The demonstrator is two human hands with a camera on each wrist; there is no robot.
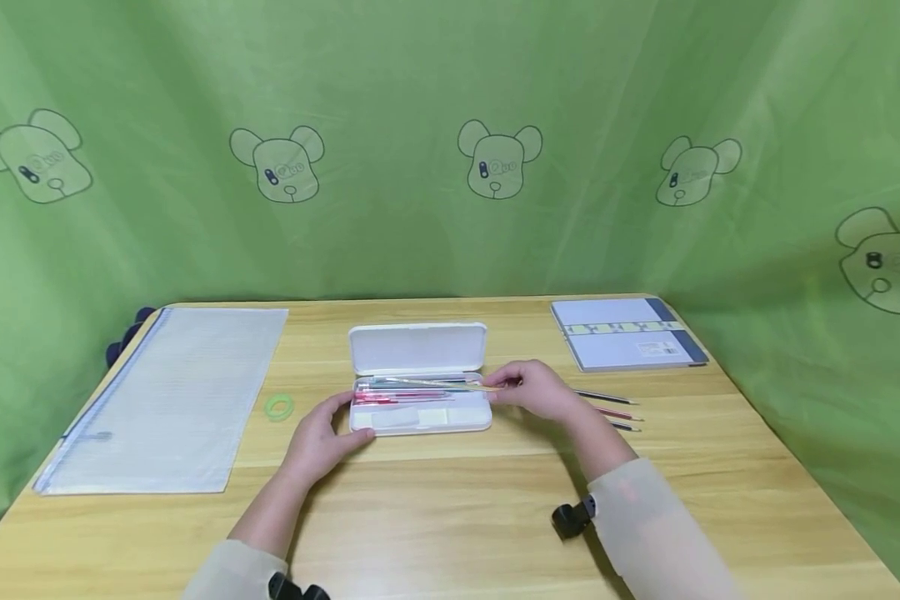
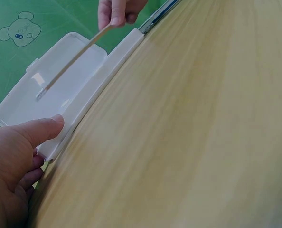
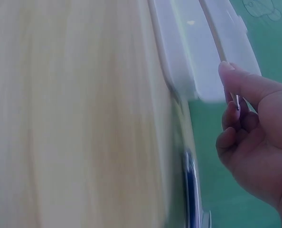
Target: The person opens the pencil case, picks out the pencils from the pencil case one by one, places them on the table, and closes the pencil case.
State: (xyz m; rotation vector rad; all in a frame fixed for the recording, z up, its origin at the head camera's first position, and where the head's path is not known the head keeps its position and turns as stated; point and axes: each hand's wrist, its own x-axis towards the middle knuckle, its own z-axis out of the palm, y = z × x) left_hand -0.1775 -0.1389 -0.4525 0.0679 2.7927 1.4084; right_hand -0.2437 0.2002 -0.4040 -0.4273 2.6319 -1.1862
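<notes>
A white pencil case (image 1: 420,348) lies on the table with its lid raised at the back. Several pencils or pens, some of them red, lie inside its tray, along with small white pieces. My left hand (image 1: 321,440) grips the case's left end, thumb (image 2: 48,129) over the front edge and the other fingers around the side. Over the right end of the case, my right hand (image 1: 536,390) pinches a slim tan pencil (image 2: 75,60) between thumb and fingers. It points left above the tray, with a pale end away from the hand.
Several pencils (image 1: 617,413) lie right of the case, partly behind my right forearm. A notebook (image 1: 607,350) with a patterned band sits at the back right. To the left are a green ring (image 1: 278,407) and a translucent zip pouch (image 1: 165,400). A green curtain (image 1: 390,208) stands behind the table.
</notes>
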